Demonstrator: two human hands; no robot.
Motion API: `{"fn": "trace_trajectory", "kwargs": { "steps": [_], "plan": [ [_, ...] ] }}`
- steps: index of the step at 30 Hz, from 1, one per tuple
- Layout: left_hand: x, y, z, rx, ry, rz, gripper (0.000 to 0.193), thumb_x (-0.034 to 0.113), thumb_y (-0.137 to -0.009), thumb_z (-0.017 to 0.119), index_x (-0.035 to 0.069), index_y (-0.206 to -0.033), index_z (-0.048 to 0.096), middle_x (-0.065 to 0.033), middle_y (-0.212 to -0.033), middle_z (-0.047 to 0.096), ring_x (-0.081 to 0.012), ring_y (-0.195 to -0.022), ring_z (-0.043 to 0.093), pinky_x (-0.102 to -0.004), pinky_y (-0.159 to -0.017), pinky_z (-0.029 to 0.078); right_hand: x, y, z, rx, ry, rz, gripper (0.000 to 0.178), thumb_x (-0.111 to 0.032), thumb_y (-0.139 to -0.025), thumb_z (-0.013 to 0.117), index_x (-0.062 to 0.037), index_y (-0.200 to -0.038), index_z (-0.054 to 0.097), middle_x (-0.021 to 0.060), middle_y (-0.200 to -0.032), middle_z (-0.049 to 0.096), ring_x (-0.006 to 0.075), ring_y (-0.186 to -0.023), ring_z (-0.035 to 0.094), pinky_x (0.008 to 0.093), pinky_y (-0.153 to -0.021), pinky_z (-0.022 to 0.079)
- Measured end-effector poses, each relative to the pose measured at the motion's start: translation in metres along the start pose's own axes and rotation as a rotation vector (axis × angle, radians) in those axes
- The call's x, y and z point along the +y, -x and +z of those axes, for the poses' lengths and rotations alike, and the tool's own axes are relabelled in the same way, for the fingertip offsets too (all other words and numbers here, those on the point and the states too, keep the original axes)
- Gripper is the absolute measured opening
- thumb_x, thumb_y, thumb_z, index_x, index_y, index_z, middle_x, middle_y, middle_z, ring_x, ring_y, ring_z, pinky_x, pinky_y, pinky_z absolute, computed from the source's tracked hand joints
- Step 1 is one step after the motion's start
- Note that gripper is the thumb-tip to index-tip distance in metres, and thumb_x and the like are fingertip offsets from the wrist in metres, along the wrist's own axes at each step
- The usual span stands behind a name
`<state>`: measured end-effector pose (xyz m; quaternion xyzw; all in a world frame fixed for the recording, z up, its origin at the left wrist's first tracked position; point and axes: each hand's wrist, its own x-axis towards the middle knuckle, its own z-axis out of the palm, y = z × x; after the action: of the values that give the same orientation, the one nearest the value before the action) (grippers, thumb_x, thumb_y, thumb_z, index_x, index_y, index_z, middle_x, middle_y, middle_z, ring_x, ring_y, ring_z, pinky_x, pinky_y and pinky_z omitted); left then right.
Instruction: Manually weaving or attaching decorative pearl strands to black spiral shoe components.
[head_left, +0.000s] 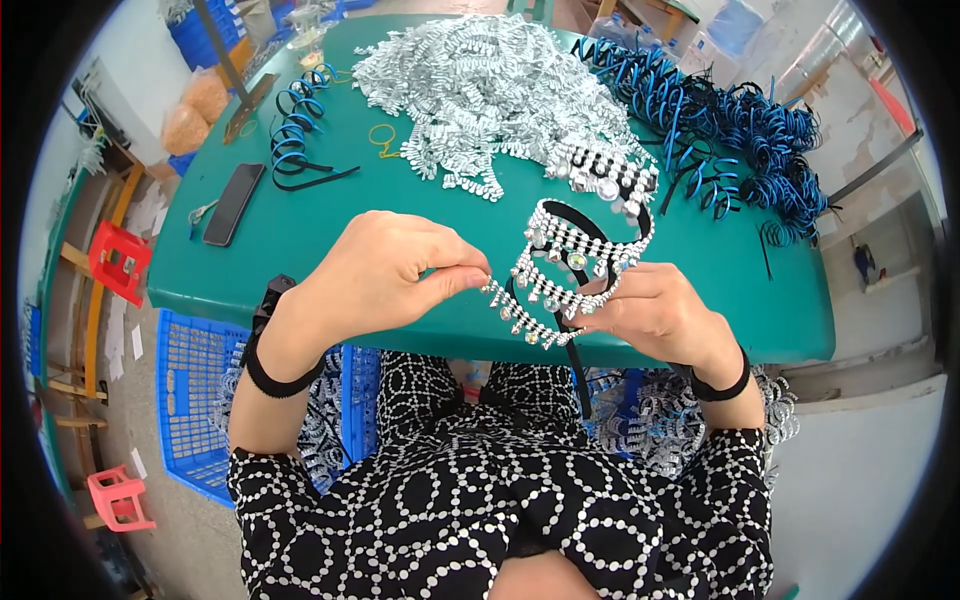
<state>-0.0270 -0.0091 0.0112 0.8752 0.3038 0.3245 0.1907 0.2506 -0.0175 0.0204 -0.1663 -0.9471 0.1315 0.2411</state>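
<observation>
A coiled strip of rhinestone trim [570, 240], silver beads and clear stones on a black band, hangs in loops over the near edge of the green table. My left hand [390, 270] pinches the strip's free end between thumb and fingertips. Lower on the coil, my right hand [650, 315] grips the trim with its fingers closed round it. From that grip a narrow black ribbon [580, 380] dangles below the table edge. The coil's upper end reaches toward a big heap of silver trim pieces [480, 95], and I cannot tell whether they join.
Blue-and-black curled ribbon [750, 140] is heaped at the table's [300, 275] right, with another curl [292, 135] at the left. A phone [234, 204] and keys [200, 215] lie left. Blue baskets [200, 410] stand below; red stools [120, 262] are further left.
</observation>
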Motion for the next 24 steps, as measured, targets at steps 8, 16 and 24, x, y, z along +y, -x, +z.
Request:
{"fn": "trace_trajectory", "kwargs": {
  "steps": [8,16,24],
  "plan": [
    [-0.007,-0.004,0.012,-0.032,0.206,0.081,0.015,0.012,-0.079,0.066,0.002,-0.090,0.067,-0.0064,-0.063,0.060,-0.0160,-0.050,0.054,-0.0279,-0.045,0.039,0.010,-0.003,-0.002,0.053,-0.174,-0.064,0.023,0.000,-0.066,0.072,-0.0058,-0.088,0.068,0.0052,-0.087,0.065,0.0205,-0.073,0.062,0.0294,-0.060,0.050],
    [-0.007,-0.012,0.021,-0.456,1.199,-0.400,0.025,0.023,-0.091,0.054,0.000,-0.097,0.063,-0.0052,-0.065,0.062,-0.0040,-0.045,0.045,-0.0178,-0.042,0.035,0.051,0.006,0.022,0.170,-0.789,0.104,0.023,0.006,-0.074,0.063,0.0003,-0.097,0.067,0.0141,-0.100,0.065,0.0217,-0.095,0.062,0.0311,-0.081,0.050],
    [0.002,-0.020,0.028,-0.089,0.774,-0.582,0.018,0.019,-0.090,0.056,0.003,-0.087,0.064,-0.0016,-0.059,0.060,-0.0028,-0.046,0.044,-0.0179,-0.042,0.033,0.049,0.000,0.007,0.170,-0.197,0.538,0.027,0.002,-0.085,0.054,-0.0026,-0.110,0.061,0.0090,-0.106,0.063,0.0138,-0.085,0.061,0.0271,-0.074,0.050]
  ]
}}
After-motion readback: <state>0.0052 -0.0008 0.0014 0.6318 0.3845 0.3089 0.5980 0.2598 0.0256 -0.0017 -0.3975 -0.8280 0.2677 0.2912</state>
